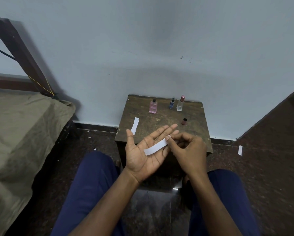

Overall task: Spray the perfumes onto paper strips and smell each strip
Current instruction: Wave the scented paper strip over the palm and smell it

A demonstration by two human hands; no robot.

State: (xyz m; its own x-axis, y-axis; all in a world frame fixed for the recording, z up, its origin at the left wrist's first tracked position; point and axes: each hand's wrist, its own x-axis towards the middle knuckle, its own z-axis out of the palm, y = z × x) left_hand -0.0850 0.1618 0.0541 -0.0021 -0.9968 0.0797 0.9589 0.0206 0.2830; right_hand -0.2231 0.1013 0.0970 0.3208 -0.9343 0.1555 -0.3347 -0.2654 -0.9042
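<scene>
A white paper strip (155, 147) lies across the palm of my left hand (146, 150), which is held flat, palm up, over the near edge of a small wooden table (163, 120). My right hand (188, 149) pinches the strip's right end between thumb and fingers. At the back of the table stand a pink perfume bottle (153, 106), a small blue bottle (171, 103) and a clear bottle with a pink cap (180, 103). A dark loose cap (184, 121) stands in front of them. Another paper strip (135, 125) lies on the table's left edge.
A bed with an olive sheet (23, 126) and a dark wooden frame fills the left side. A light blue wall rises behind the table. One more paper strip (240, 150) lies on the dark floor to the right. My knees in blue trousers flank the table.
</scene>
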